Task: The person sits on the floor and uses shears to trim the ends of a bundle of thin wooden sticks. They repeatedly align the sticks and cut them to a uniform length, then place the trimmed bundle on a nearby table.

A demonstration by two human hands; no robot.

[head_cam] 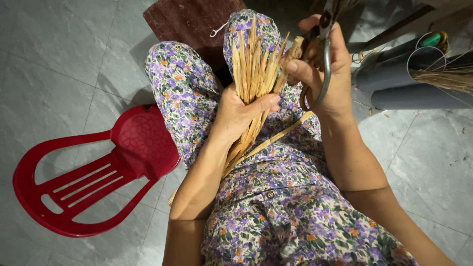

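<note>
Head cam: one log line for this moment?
left hand: grips straw bundle | right hand: holds scissors, touches bundle top | red chair: on floor

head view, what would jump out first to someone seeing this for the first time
The bundle of tan straw strips at centre, fanned upward in the left hand over a lap in purple floral cloth. Just right of it, the right hand holds metal scissors by the strip tips. A bright red plastic chair lies at lower left on the grey tile floor.

Grey tiled floor [59, 59] with a red plastic chair [93, 172], grey pipes [404, 79] and a dark red mat [187, 22].
</note>
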